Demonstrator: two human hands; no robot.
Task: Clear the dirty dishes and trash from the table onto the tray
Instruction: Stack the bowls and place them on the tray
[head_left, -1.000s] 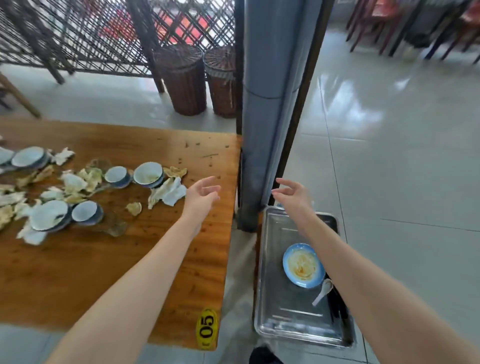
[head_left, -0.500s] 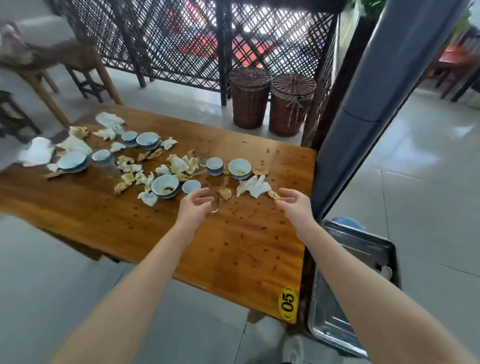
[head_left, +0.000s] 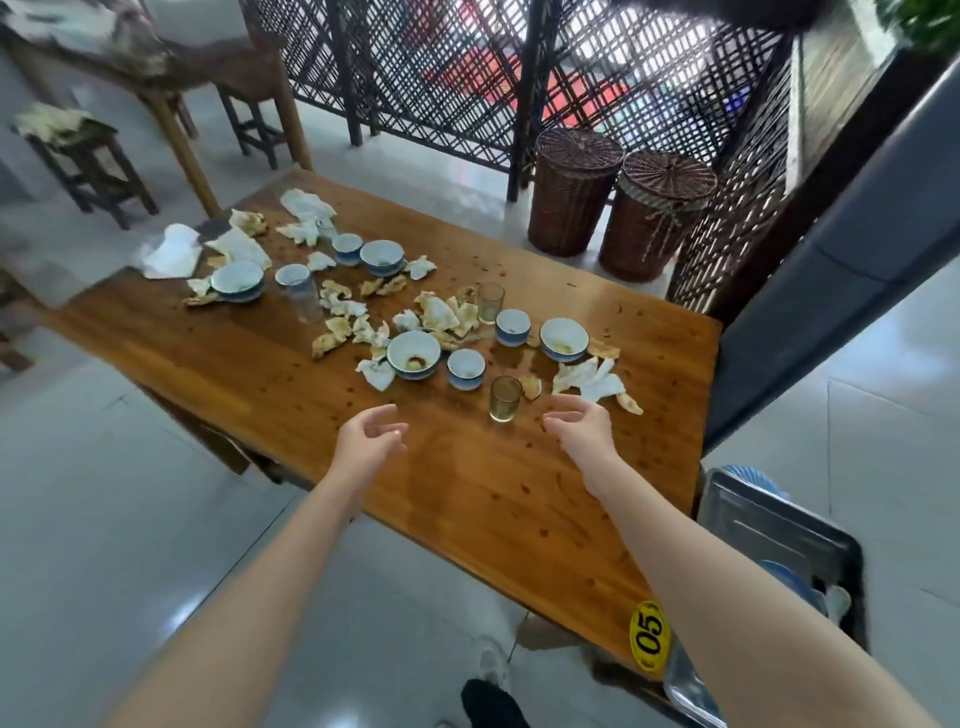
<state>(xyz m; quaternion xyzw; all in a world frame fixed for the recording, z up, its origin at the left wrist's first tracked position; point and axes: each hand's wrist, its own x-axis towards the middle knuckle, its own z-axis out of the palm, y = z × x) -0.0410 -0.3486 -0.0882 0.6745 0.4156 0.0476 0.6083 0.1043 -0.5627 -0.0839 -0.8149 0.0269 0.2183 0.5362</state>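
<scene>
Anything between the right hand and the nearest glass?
Nothing visible. The right hand hovers just right of the glass, only bare table between them; the crumpled napkins lie farther back, off that line.

Head-worn wide view, angled down, table (head_left: 467, 499) near

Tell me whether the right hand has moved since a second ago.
Yes. The right hand moved left, from above the tray to above the table, and is now beside the nearest glass.

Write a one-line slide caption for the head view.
Empty left hand and right hand hover near a glass on a table strewn with dirty bowls and napkins.
</scene>
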